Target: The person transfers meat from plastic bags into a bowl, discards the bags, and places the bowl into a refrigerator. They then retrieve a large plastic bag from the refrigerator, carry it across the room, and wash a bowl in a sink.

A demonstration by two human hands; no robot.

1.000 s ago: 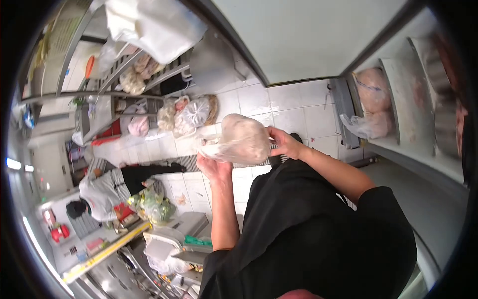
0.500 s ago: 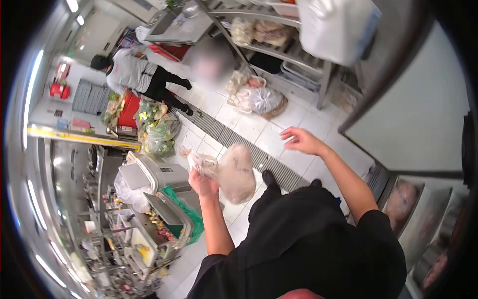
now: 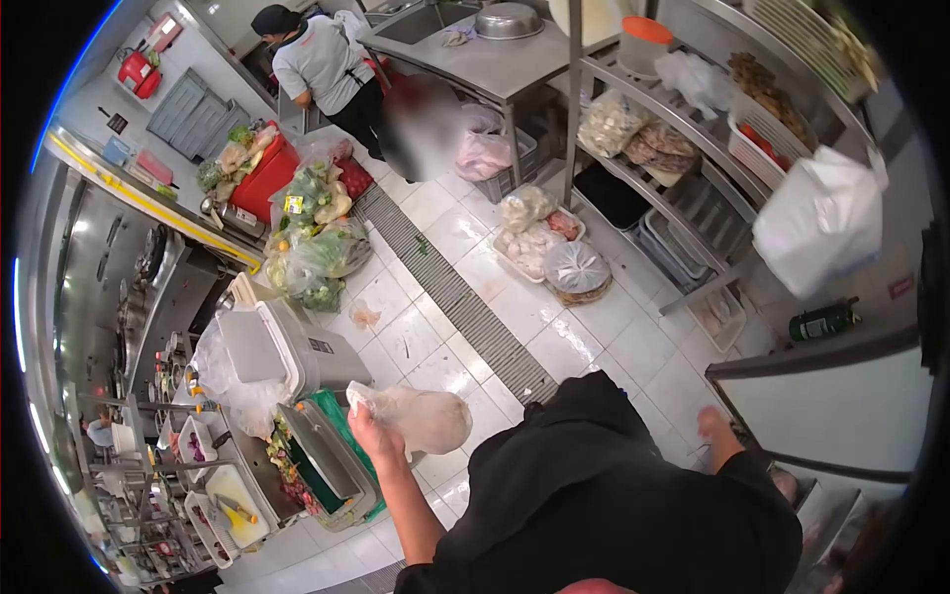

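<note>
My left hand is closed round the gathered neck of a plastic bag. Bulky, pale contents fill the bag, but I cannot make out what they are. It hangs above the tiled floor, to the right of that hand and beside a grey bin with a green liner. My right hand is off to the right, near the edge of a white door or panel. Motion blurs its fingers, and I see nothing held there.
A drain grate crosses the floor. Bagged vegetables lie at left, near a person in a grey shirt. A basket of bags sits on the floor before a metal shelf. A grey lidded container stands at left.
The view has swung, showing more shelving and floor. My right hand has drawn back from in front of me toward the right side. The bag stays in my left hand, now nearer the green-lined bin.
</note>
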